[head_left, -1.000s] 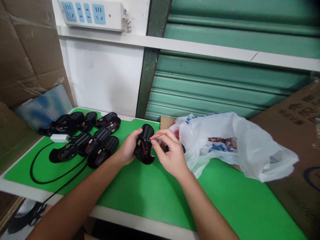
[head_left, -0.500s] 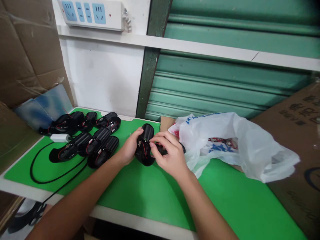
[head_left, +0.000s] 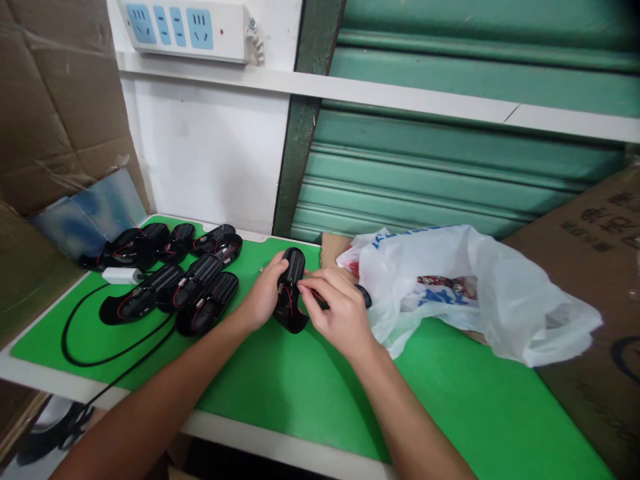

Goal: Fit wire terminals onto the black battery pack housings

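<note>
My left hand [head_left: 264,290] is closed around the left side of a black plastic housing [head_left: 293,320], thumb along its ribbed end. Thin red and black wires run over the housing's hollow middle. At its right edge my right hand [head_left: 337,307] pinches a red wire [head_left: 300,285] between thumb and index finger. Partly hidden behind my right hand, another black piece [head_left: 364,295] lies near the plastic bag. Several similar wired black housings [head_left: 207,305] rest in a cluster on the green mat [head_left: 290,387], left of my hands.
A white plastic bag [head_left: 480,313] stands at the right, beside a cardboard box [head_left: 590,267]. A black cable [head_left: 67,343] with a white block [head_left: 121,275] curves over the mat's left part. Above hangs a power strip [head_left: 185,30]; a green shutter [head_left: 450,167] is behind.
The housing has turned slightly in my left hand, and my left fingers cover more of its side. My right hand has shifted very little, its fingertips still at the wire.
</note>
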`<state>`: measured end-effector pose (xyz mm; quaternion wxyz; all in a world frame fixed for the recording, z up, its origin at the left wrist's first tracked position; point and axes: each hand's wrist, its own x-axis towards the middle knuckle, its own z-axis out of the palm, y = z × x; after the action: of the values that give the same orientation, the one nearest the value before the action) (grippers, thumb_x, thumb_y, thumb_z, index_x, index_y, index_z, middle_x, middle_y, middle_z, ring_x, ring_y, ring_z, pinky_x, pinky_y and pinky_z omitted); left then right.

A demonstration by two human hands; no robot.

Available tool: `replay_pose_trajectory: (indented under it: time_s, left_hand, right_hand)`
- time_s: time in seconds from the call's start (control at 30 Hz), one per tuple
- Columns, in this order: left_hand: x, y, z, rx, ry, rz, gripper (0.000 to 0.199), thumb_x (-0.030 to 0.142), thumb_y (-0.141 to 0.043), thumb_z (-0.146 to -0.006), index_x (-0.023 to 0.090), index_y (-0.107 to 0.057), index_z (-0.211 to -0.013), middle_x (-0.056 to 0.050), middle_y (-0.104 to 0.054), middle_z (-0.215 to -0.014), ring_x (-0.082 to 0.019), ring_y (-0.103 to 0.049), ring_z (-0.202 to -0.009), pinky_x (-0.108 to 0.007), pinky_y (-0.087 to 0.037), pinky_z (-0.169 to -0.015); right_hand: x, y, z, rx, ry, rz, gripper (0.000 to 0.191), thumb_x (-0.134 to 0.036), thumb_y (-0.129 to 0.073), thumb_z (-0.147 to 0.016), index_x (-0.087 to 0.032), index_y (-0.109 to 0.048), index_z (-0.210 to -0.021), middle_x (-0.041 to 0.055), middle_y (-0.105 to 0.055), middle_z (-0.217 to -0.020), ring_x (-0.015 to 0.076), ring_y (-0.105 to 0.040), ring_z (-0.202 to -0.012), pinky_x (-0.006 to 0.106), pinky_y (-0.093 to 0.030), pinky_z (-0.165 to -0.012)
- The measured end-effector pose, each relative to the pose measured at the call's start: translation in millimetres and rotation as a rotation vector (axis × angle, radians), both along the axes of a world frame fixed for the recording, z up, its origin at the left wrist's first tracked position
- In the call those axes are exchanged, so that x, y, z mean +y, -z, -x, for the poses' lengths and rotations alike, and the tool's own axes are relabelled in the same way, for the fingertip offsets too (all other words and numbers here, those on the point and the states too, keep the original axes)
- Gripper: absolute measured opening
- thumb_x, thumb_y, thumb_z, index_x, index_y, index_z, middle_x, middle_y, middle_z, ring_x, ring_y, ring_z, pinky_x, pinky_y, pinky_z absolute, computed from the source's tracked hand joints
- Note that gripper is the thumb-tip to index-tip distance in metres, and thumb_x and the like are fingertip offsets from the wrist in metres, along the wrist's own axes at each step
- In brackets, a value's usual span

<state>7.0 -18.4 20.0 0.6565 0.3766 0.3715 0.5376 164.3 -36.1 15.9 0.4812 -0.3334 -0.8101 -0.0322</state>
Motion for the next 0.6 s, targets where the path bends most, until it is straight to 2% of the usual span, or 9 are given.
replay_pose_trajectory:
  time_s: [0.13, 0.33, 0.5, 0.6]
  left_hand:
    - [-1.5, 0.7, 1.0, 0.027, 0.001, -0.029, 0.027, 0.039, -0.062, -0.086, 0.021, -0.068, -0.105, -0.003, -0.078, -0.091, -0.027, -0.073, -0.097, -0.035, -0.059, -0.084]
    - [-2.4, 3.2, -0.3, -0.006, -0.026, -0.066, 0.034, 0.04, -0.064, -0.087, 0.019, -0.07, -0.112, -0.004, -0.079, -0.098, -0.028, -0.073, -0.108, -0.036, -0.058, -0.093]
    - [-4.1, -3.5, -2.1, 0.011, -0.003, -0.061, 0.049, 0.057, -0.068, -0.088, 0.017, -0.069, -0.117, -0.009, -0.08, -0.108, -0.029, -0.074, -0.107, -0.039, -0.059, -0.094]
    - [-3.6, -6.6, -1.9, 0.058, -0.018, -0.082, 0.05, 0.059, -0.071, -0.088, 0.017, -0.071, -0.115, -0.009, -0.08, -0.11, -0.029, -0.074, -0.108, -0.039, -0.058, -0.096]
  right_hand:
    - [0.0, 0.2, 1.9, 0.019, -0.031, -0.046, 0.014, -0.01, -0.064, -0.098, -0.022, -0.071, -0.097, 0.0057, -0.072, -0.086, 0.0205, -0.068, -0.081, 0.036, -0.056, -0.072]
    - [-0.6, 0.9, 2.3, 0.008, -0.023, -0.06, 0.018, -0.01, -0.062, -0.098, -0.024, -0.073, -0.1, 0.0049, -0.073, -0.086, 0.0204, -0.068, -0.08, 0.037, -0.056, -0.07]
    - [0.1, -0.1, 1.1, 0.142, -0.032, -0.003, 0.019, -0.013, -0.065, -0.097, -0.026, -0.078, -0.102, 0.005, -0.073, -0.089, 0.0213, -0.072, -0.087, 0.039, -0.061, -0.079]
    - [1.2, -1.2, 0.3, 0.197, -0.033, 0.057, 0.02, -0.015, -0.068, -0.096, -0.029, -0.081, -0.104, 0.0048, -0.074, -0.094, 0.022, -0.073, -0.091, 0.041, -0.063, -0.084]
